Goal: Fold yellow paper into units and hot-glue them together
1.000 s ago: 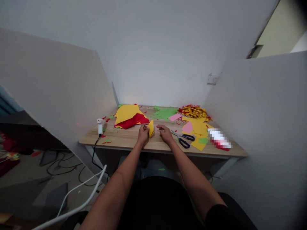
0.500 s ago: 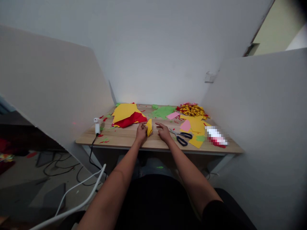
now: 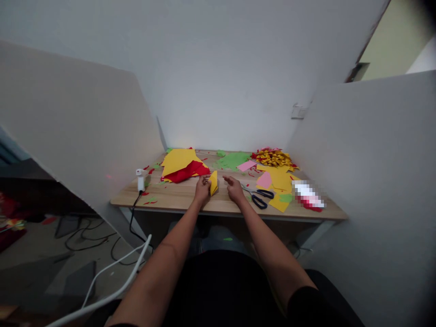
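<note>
Between the fingers of my left hand (image 3: 202, 190) is a folded piece of yellow paper (image 3: 213, 182), held upright over the front part of the wooden table (image 3: 190, 200). My right hand (image 3: 235, 189) hovers a short way to its right, apart from the paper, fingers stretched toward it with nothing in them. Dark-handled scissors (image 3: 260, 199) lie just right of my right hand. Past my left hand rest large yellow sheets (image 3: 179, 159) with a red sheet (image 3: 185, 173) along their near side.
A heap of folded yellow and red pieces (image 3: 274, 158) stands at the back right. Nearby lie green paper (image 3: 233, 160), pink pieces (image 3: 264, 180) and yellow sheets (image 3: 281, 178). A white corded device (image 3: 141, 180) stands at the left edge. Partitions (image 3: 85, 122) flank the table.
The view has shifted slightly. My left hand still holds the yellow paper, and my right hand's fingers have changed pose a little.
</note>
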A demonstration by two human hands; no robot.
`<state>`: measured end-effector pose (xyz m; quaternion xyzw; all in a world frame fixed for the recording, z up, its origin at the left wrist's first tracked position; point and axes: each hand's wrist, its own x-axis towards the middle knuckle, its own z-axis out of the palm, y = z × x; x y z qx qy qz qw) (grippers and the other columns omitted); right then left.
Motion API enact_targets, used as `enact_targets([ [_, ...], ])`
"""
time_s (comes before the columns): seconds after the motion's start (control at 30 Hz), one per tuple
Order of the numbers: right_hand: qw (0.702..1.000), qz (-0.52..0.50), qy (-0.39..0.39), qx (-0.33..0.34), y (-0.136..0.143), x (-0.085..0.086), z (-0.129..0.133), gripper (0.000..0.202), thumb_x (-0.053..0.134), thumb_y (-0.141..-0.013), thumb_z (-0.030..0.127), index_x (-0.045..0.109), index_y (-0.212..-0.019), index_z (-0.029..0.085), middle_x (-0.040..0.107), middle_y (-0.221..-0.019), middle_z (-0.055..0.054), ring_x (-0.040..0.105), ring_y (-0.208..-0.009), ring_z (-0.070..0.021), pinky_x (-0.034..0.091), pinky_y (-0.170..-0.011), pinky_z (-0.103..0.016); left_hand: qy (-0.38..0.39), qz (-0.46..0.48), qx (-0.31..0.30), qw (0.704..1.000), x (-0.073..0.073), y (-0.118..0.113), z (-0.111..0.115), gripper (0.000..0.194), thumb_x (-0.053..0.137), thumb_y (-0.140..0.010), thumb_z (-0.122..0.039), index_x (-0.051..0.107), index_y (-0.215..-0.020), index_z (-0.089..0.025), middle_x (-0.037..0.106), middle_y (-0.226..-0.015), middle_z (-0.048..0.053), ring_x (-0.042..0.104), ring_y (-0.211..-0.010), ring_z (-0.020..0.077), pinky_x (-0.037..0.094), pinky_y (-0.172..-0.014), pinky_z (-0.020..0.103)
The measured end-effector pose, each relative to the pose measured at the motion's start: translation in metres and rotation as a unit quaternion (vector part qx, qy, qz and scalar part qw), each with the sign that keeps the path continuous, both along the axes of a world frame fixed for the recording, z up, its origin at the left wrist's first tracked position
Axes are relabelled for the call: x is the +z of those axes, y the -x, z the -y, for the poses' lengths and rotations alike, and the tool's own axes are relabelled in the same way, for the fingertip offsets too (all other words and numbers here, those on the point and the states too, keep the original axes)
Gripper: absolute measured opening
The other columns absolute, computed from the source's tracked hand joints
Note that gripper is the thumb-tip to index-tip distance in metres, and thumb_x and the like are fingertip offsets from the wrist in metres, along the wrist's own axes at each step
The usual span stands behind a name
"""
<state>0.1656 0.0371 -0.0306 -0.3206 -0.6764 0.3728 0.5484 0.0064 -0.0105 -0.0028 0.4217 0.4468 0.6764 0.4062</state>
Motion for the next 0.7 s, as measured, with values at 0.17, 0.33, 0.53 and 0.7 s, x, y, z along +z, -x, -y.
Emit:
enact_targets([
  [0.17,1.000,-0.003,0.009,-0.001,0.0010,0.0017,0.0022,0.033,0.063,-0.095,0.035,0.062,-0.122,0.016,0.063,-0.126,-0.009,0.063,-0.111,-0.0238,0.053,-0.095,-0.047,0.000,-0.007,-0.002,1.000,0.0019,0.0005,0.0035,0.025,0.062,-0.095,-0.033,0.062,-0.111,-0.013,0.066,-0.101,0.005,0.065,-0.083,0.0150,0.058,-0.073,0.032],
  [0.33,1.000,0.003,0.016,0.001,0.0020,0.0032,0.0037,0.033,0.063,-0.095,0.035,0.062,-0.122,0.017,0.063,-0.126,-0.009,0.063,-0.111,-0.0237,0.054,-0.095,-0.047,-0.002,-0.009,0.000,1.000,0.0015,-0.0001,0.0043,0.027,0.062,-0.095,-0.033,0.062,-0.113,-0.014,0.065,-0.103,0.006,0.065,-0.084,0.0154,0.058,-0.073,0.033],
  [0.53,1.000,0.004,0.027,0.004,0.0014,0.0032,0.0037,0.033,0.064,-0.095,0.035,0.062,-0.122,0.016,0.063,-0.126,-0.009,0.063,-0.111,-0.0239,0.054,-0.095,-0.047,-0.002,-0.020,0.004,1.000,0.0002,0.0015,0.0028,0.027,0.062,-0.095,-0.034,0.062,-0.113,-0.014,0.065,-0.104,0.006,0.065,-0.086,0.0158,0.057,-0.075,0.034],
  [0.7,0.999,0.007,0.049,0.002,0.0021,0.0064,0.0054,0.033,0.063,-0.095,0.035,0.062,-0.122,0.016,0.063,-0.126,-0.009,0.063,-0.110,-0.0235,0.054,-0.094,-0.046,-0.013,-0.015,0.008,1.000,0.0009,0.0017,0.0031,0.026,0.063,-0.094,-0.033,0.062,-0.111,-0.014,0.065,-0.103,0.006,0.064,-0.085,0.0156,0.057,-0.074,0.033],
])
